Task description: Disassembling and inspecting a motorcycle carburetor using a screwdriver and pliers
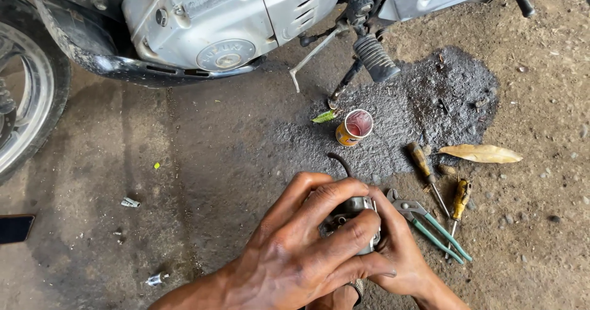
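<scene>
Carburettor-like metal part (355,210): small grey casting at lower centre of the frame, clasped between both hands above the dirt floor (203,162); we cannot tell its exact make-up, since fingers cover most of it.
Left hand (295,255): lies over the part from the lower left; fingers curled across its top and front, clenched on it; wrist enters from the bottom edge.
Right hand (399,255): cups the part from the right and beneath; thumb pressed to its side; fingers wrapped under, mostly hidden, grasping the same part.
Risk, slip: we judge the skin and casting oily; a loosened grip could drop the part into grit, fouling its passages.
Risk, spill: small open can (354,127), upper centre, stands tilted on the dark oil-stained patch (424,101); a stray elbow or dropped piece could tip it.
Risk, loose pieces: small metal bits (129,202) at left lie well apart; easily lost or trodden on.
Tools: green-handled pliers (430,221) just beside the right hand; two screwdrivers (458,202) near; a snagged handle could jar the grip.
Surroundings: motorcycle engine (209,21) across the upper frame.
</scene>
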